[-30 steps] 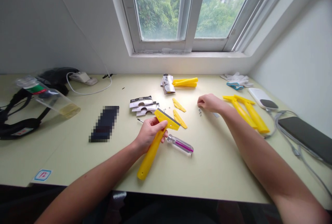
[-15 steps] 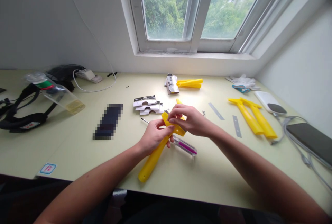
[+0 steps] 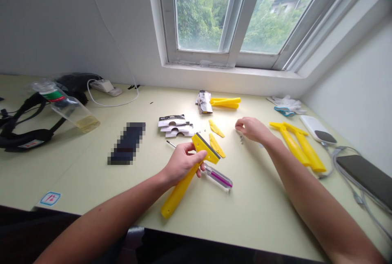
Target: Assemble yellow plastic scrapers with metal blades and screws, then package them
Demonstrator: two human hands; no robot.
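Observation:
In my left hand is a yellow scraper, its handle slanting toward the table's front edge, my thumb on the flat head. A dark strip lies along the head's far edge. Beneath the scraper is a screwdriver with a clear and purple handle, its shaft partly hidden by my left hand. My right hand is low over the table, fingers drawn together beside a few small screws; what they hold, if anything, is hidden. Two yellow cover plates lie between my hands.
Cardboard sleeves lie beyond my left hand. Farther back is a packaged bundle of yellow handles. More yellow scrapers, a glove, a white device and cables are right. A bottle leans at the left.
My right hand has left the scraper's head and moved right, to beside the small screws. The cover plates now show. My left hand keeps its hold on the scraper.

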